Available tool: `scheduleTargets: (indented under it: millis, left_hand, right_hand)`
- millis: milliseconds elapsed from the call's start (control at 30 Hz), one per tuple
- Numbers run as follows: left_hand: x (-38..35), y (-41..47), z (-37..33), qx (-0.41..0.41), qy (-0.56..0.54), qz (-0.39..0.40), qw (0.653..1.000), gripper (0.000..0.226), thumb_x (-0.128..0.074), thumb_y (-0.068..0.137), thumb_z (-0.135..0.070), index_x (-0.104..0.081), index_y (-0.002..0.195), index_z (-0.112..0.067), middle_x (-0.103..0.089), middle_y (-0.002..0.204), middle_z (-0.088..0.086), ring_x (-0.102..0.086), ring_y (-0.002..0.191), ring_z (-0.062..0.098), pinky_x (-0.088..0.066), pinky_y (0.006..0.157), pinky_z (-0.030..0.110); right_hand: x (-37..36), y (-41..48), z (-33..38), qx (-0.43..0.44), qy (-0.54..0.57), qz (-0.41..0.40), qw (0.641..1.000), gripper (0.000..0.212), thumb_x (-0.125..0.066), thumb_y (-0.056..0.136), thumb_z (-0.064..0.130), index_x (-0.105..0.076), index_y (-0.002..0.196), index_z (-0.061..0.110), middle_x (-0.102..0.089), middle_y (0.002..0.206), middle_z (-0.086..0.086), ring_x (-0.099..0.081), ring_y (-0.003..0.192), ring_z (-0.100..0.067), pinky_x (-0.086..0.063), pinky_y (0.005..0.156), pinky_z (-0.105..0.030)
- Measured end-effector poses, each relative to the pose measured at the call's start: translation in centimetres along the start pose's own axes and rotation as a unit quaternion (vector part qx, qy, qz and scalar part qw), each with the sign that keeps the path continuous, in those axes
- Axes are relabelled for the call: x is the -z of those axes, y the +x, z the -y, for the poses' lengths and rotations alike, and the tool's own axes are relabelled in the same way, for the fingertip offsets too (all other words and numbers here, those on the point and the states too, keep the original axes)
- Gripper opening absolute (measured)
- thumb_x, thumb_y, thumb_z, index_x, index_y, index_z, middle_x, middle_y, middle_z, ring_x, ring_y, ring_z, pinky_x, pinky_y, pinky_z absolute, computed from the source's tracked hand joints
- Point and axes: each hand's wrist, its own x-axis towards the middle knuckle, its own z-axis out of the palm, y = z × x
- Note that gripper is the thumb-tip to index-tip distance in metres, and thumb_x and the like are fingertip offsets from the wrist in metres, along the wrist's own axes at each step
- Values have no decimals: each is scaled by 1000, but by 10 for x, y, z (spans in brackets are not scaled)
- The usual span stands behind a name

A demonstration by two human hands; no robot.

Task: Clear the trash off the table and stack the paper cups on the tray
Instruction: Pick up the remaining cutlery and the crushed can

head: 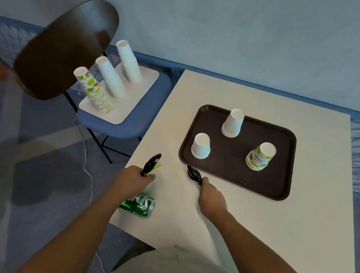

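Just off the near-left corner of the brown tray [227, 163], black plastic cutlery [194, 174] pokes from the right hand [211, 197], whose fingers are curled round its handles. Further left, the left hand [135, 177] grips a black spoon [153, 160] and a yellow-green fork [158, 165] over the table [252, 242], with a dented green can [140, 206] lying under its wrist. On the tray stand 3 upturned cup stacks [233, 124].
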Motion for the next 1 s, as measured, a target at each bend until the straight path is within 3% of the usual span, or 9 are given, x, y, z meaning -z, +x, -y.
scheduleTargets:
  millis: [100,267,433,567,700,867,1000]
  left_hand:
    - [0,0,6,-5,-3,2,1000,50,-68,96,-42,-41,61,-18,-44,56,-2,-44,50,14,-32,51,27]
    - [4,0,20,-11,-12,2,1000,43,-65,98,-42,-49,69,-15,-48,59,0,-47,52,14,-34,50,27]
    - [11,4,37,-30,-75,11,997,43,-60,101,-48,-56,84,-9,-48,67,2,-49,59,15,-37,55,29]
    - [15,10,59,2,-249,45,967,41,-59,102,-48,-58,98,-7,-52,65,0,-46,53,13,-38,52,29]
    - [31,12,79,32,-363,84,927,22,-52,109,-29,-50,91,-16,-35,52,-8,-29,42,8,-25,41,24]
    - [64,24,123,43,-370,91,923,14,-54,108,-22,-54,95,-17,-36,59,-5,-28,48,9,-24,43,24]
    - [73,31,148,34,-358,102,928,10,-56,106,-24,-57,98,-20,-38,63,-5,-30,48,7,-24,43,23]
  right_hand:
    - [-1,0,10,-38,93,-22,995,5,-35,104,16,-38,99,16,-61,89,-14,-52,74,-35,-40,66,-38]
    - [-1,-12,31,-79,260,-51,961,37,-50,100,44,-48,78,14,-61,76,-3,-58,72,-27,-43,61,-34]
    - [-3,-20,65,-19,252,-43,967,28,-45,106,32,-52,88,11,-64,82,-10,-60,78,-32,-44,66,-36]
    - [-5,-30,106,63,190,-69,977,25,-41,108,32,-51,101,10,-66,85,-11,-62,74,-34,-52,66,-43]
    - [-13,-38,144,98,105,-94,985,34,-47,100,54,-52,104,21,-65,80,-3,-64,71,-30,-53,63,-39]
    - [-34,-41,178,105,-54,-5,993,66,-60,86,67,-47,134,24,-69,113,-3,-68,95,-27,-51,70,-36]
    - [-52,-40,190,83,-158,25,984,66,-68,81,65,-51,127,22,-64,116,-3,-66,102,-27,-50,77,-37]
